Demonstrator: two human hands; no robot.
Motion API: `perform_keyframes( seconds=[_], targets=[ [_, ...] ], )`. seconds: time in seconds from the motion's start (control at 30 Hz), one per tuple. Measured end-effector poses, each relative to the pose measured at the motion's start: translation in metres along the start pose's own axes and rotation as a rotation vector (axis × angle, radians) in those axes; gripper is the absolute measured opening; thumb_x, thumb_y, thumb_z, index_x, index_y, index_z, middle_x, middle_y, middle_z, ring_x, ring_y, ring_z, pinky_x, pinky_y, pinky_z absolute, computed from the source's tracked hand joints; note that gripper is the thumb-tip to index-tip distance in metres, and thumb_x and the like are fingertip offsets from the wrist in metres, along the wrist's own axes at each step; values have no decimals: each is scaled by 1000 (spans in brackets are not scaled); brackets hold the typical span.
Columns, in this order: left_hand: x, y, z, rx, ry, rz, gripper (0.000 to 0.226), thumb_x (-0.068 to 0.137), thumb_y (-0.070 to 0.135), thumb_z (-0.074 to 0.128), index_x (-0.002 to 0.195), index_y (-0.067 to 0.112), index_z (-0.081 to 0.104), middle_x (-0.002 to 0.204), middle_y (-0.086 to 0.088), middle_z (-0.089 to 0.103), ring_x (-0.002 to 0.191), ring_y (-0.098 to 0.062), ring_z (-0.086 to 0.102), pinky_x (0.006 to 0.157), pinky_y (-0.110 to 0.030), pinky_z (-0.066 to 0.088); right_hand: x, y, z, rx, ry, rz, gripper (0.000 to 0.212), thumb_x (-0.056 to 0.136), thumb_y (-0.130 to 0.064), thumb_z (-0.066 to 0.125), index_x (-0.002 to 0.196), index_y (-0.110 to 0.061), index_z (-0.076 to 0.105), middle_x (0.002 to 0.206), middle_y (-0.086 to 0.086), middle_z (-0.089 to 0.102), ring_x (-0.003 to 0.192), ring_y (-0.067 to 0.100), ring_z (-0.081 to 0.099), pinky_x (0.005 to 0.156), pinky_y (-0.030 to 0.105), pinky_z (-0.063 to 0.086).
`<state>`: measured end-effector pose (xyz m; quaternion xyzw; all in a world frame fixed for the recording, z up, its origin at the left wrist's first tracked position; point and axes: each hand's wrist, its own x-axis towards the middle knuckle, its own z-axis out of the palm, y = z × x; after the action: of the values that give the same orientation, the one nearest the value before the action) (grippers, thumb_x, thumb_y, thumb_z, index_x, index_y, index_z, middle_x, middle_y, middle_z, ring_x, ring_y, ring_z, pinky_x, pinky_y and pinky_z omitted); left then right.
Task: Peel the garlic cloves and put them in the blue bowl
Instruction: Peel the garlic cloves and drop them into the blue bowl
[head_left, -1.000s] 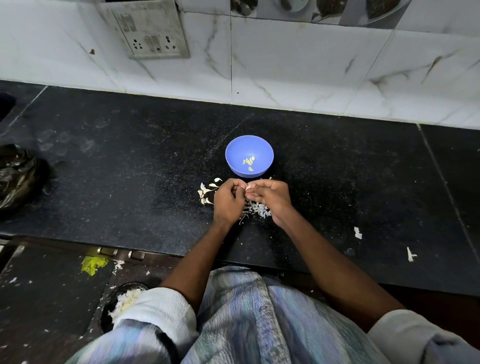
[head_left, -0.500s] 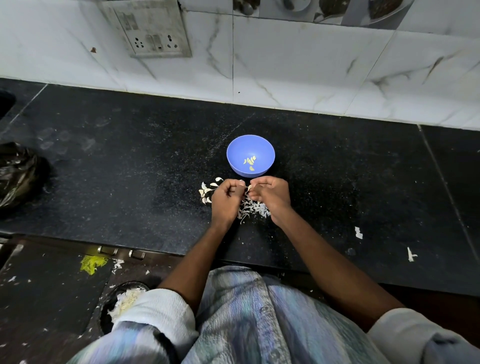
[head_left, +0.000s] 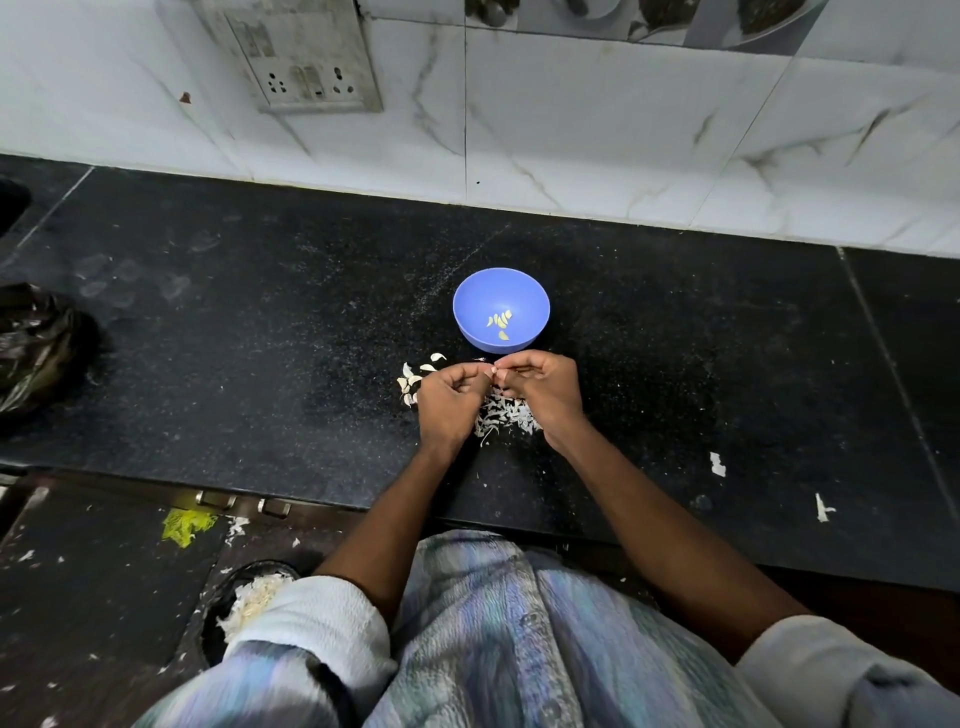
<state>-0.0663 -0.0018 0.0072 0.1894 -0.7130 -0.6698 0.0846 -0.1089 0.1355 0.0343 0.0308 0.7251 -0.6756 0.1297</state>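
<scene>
While both hands met over the black countertop (head_left: 260, 322), the left hand (head_left: 449, 402) and the right hand (head_left: 548, 392) were curled with their fingertips brought together at a small pale garlic clove (head_left: 494, 371), which they pinched between them just near of the blue bowl (head_left: 530, 296). Little of the clove showed between the fingers, and how far it was peeled could not be told. The bowl stood upright on the counter, just beyond the hands, and held a few peeled cloves (head_left: 500, 323) lying together on its floor. A heap of white garlic skins (head_left: 506, 415) lay on the counter under and between the wrists. To the left of the left hand, touching or nearly touching it, lay a small cluster of unpeeled cloves (head_left: 413, 382). Two stray scraps of skin (head_left: 717, 464) lay well apart to the right, near the counter's front edge. At the far left edge sat a crumpled black plastic bag (head_left: 36, 353). A switch-and-socket plate (head_left: 306, 57) was set in the white marbled wall tiles (head_left: 623, 145) behind the counter. Below the counter's near edge, on the left, stood a dark bin (head_left: 218, 613) holding more pale peelings, partly hidden by the person's rolled white sleeve (head_left: 311, 613).
</scene>
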Motion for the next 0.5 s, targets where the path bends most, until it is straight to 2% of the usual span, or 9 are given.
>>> perform_keyframes(
  seconds=[0.1, 0.23, 0.4, 0.5],
  targets=[
    [-1, 1, 1, 66, 4, 54, 9, 94, 14, 77, 97, 12, 84, 86, 4, 82, 81, -16, 79, 79, -34, 64, 1, 1, 0, -33, 8, -42, 18, 87, 9, 72, 91, -8, 77, 85, 12, 79, 77, 23, 76, 76, 35, 64],
    [0, 4, 1, 138, 68, 86, 9, 89, 23, 84, 87, 15, 85, 77, 8, 80, 71, -6, 75, 71, -26, 61, 5, 3, 2, -104, 4, -72, 19, 90, 9, 70, 99, -6, 78, 86, 8, 79, 83, 22, 78, 83, 38, 64],
    [2, 4, 2, 172, 95, 115, 6, 87, 20, 85, 90, 16, 84, 79, 9, 80, 72, -8, 76, 73, -29, 64, 4, 1, -2, -182, 21, -121, 18, 86, 7, 74, 99, -5, 80, 87, 3, 80, 84, 15, 78, 83, 28, 62],
    [4, 4, 2, 175, 80, 153, 7, 88, 14, 84, 95, 15, 85, 84, 9, 81, 76, -9, 77, 77, -32, 65, 5, 1, -4, -246, 37, -173, 18, 84, 6, 76, 96, -7, 80, 87, 1, 79, 83, 12, 77, 83, 28, 62]
  ],
)
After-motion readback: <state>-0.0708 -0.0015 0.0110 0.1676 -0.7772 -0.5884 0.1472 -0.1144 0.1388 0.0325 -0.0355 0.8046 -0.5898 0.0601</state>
